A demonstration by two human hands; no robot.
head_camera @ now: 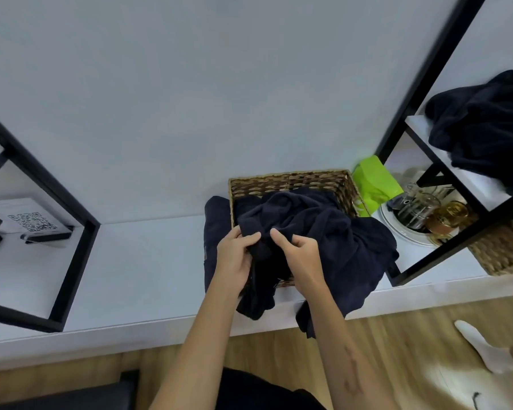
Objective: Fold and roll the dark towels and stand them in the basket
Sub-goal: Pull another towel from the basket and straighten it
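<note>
A woven wicker basket (290, 180) stands on the white counter against the wall. Crumpled dark navy towels (332, 232) fill it and spill over its front and right rims, down past the counter edge. Another dark towel (216, 232) hangs beside the basket's left wall. My left hand (234, 255) and my right hand (301, 257) both pinch a bunched fold of the towel at the basket's front, close together. A further dark towel pile (486, 128) lies on the shelf at upper right.
A bright green pouch (373, 184) leans right of the basket. Glass jars on a white plate (421, 214) and a second wicker basket (504, 253) sit under the black-framed shelf (427, 69). A QR-code card (31, 221) stands at left inside another black frame (77, 255).
</note>
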